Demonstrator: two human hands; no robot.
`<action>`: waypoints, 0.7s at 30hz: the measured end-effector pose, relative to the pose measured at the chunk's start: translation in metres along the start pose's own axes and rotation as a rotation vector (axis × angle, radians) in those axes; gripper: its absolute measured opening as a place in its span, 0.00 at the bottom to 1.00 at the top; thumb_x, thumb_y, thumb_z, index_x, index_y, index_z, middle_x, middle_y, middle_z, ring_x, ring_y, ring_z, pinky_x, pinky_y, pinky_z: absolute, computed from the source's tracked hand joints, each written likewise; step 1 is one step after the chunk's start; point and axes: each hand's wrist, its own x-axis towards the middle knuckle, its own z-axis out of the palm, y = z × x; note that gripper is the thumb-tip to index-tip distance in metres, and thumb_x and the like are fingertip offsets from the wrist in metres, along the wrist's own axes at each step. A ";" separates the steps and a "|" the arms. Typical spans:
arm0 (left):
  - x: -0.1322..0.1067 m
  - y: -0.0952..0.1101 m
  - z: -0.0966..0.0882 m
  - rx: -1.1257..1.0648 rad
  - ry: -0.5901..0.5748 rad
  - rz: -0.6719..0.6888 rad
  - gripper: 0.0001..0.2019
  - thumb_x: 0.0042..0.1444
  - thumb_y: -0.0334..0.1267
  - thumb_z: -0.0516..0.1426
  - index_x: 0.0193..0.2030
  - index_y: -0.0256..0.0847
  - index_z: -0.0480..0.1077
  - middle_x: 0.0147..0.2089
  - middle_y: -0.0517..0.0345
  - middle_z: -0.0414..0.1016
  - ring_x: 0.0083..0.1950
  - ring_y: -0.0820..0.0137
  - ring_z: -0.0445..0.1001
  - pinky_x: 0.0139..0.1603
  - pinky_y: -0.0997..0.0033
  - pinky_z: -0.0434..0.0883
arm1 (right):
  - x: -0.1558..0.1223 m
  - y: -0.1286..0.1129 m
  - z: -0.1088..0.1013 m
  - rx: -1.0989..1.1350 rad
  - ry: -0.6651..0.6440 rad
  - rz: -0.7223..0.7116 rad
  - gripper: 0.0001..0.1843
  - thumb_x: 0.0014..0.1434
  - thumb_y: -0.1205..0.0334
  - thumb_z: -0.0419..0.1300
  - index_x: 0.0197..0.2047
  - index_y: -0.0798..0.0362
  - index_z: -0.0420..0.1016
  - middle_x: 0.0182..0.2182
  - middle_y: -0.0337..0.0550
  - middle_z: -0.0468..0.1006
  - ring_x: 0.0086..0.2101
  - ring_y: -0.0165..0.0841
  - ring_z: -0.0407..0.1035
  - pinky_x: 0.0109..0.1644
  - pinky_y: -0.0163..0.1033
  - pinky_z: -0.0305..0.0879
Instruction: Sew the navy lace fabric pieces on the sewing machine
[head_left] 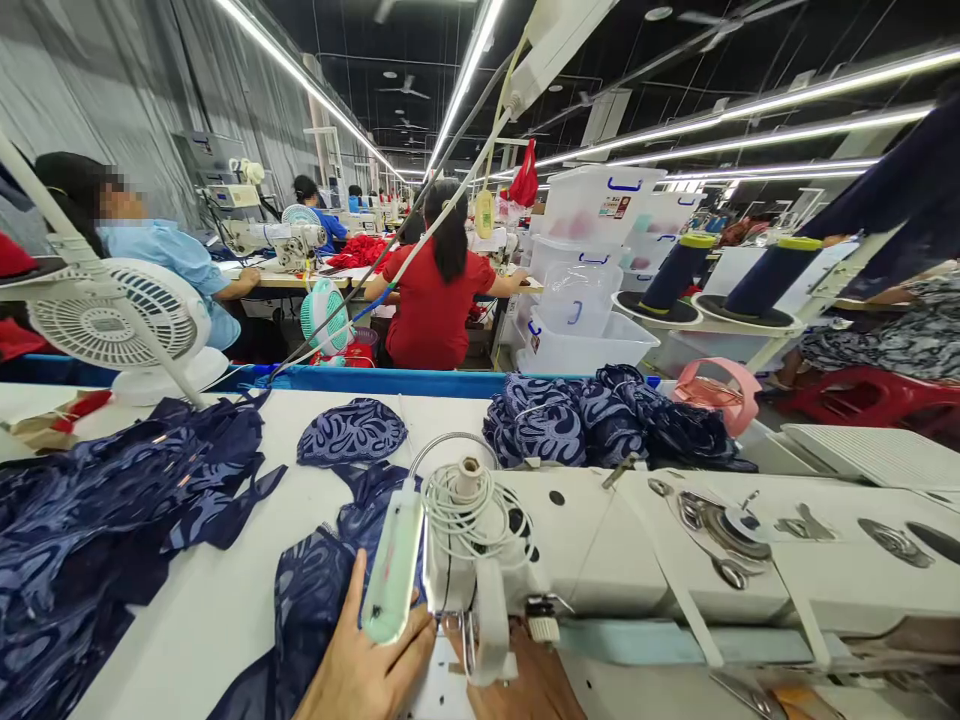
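Observation:
My left hand (367, 655) lies on the sewing machine bed, left of the needle area, its thumb and fingers spread. It rests against a piece of dark navy patterned fabric (311, 580), which runs up behind the lamp and down to the left. My right hand (517, 675) is under the sewing machine head (469, 560); the presser parts cover its fingers, so their grip is hidden. A pale green lamp (394, 565) on a bendy metal neck hangs just above my left hand. Beyond it lies a separate patterned cup-shaped piece (352, 432).
A heap of navy patterned fabric (112, 520) covers the table's left side. Bundled cut pieces (600, 415) sit behind the machine arm. Two navy thread cones (675, 272) stand at the right. A white fan (120, 315) is at the back left. Co-workers sit ahead.

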 end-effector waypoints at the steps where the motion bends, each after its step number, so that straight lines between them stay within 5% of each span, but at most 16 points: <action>1: 0.002 0.000 0.000 0.009 0.042 -0.027 0.17 0.70 0.28 0.44 0.43 0.37 0.75 0.40 0.55 0.83 0.45 0.69 0.79 0.63 0.55 0.73 | 0.000 0.000 0.001 0.003 0.008 0.011 0.21 0.65 0.65 0.58 0.59 0.38 0.73 0.38 0.42 0.82 0.26 0.34 0.74 0.23 0.32 0.65; 6: -0.016 0.002 0.020 -0.006 0.028 -0.042 0.16 0.70 0.31 0.45 0.47 0.39 0.75 0.44 0.54 0.82 0.48 0.66 0.79 0.62 0.53 0.74 | 0.000 0.004 -0.001 -0.011 0.051 -0.096 0.23 0.60 0.70 0.59 0.55 0.38 0.76 0.36 0.38 0.82 0.36 0.39 0.76 0.30 0.34 0.69; 11: -0.032 -0.001 0.033 -0.026 -0.053 -0.128 0.16 0.68 0.30 0.46 0.54 0.40 0.72 0.49 0.48 0.80 0.55 0.61 0.77 0.63 0.44 0.72 | -0.004 0.013 -0.005 -0.022 0.106 -0.153 0.14 0.58 0.70 0.53 0.44 0.50 0.76 0.37 0.48 0.80 0.35 0.41 0.77 0.33 0.38 0.73; 15: -0.030 -0.004 0.027 -0.113 -0.199 -0.154 0.19 0.63 0.27 0.47 0.58 0.36 0.69 0.51 0.44 0.78 0.60 0.54 0.74 0.59 0.40 0.73 | -0.010 0.027 -0.010 -0.049 0.244 -0.194 0.17 0.66 0.67 0.50 0.54 0.53 0.73 0.28 0.46 0.80 0.21 0.38 0.72 0.22 0.37 0.69; 21: -0.032 -0.002 0.027 -0.182 -0.157 -0.187 0.21 0.58 0.19 0.47 0.53 0.38 0.70 0.48 0.46 0.78 0.60 0.54 0.72 0.62 0.35 0.68 | -0.007 0.028 -0.020 -0.106 0.285 -0.168 0.16 0.71 0.65 0.49 0.59 0.55 0.68 0.34 0.51 0.82 0.29 0.42 0.77 0.34 0.44 0.77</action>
